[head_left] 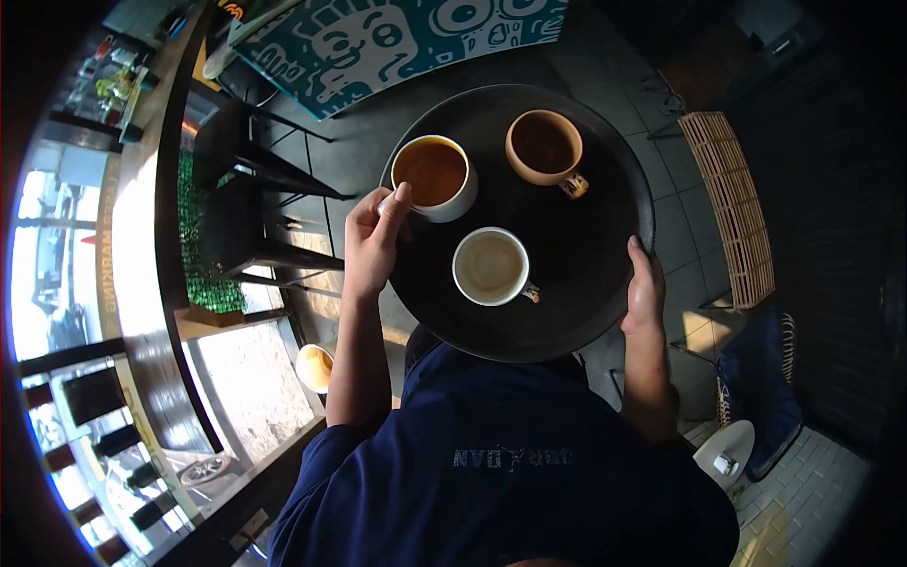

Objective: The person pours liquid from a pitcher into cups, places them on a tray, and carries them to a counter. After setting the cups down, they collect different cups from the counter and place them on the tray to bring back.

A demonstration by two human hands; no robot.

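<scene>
I hold a round black tray (586,236) in front of my chest with both hands. My left hand (371,241) grips its left rim, thumb up by a white cup (436,177) of orange-brown tea. My right hand (644,293) clasps the right rim. A tan mug (546,146) of dark drink stands at the tray's far side. Nearest me sits a white cup (491,266) of milky coffee.
A dark curved counter (165,283) runs along the left, with black stools (255,203) beside it and another cup (315,367) below. A teal patterned board (397,38) lies ahead. A wooden slatted chair (732,203) and a blue-cushioned seat (761,378) stand at right on grey tiles.
</scene>
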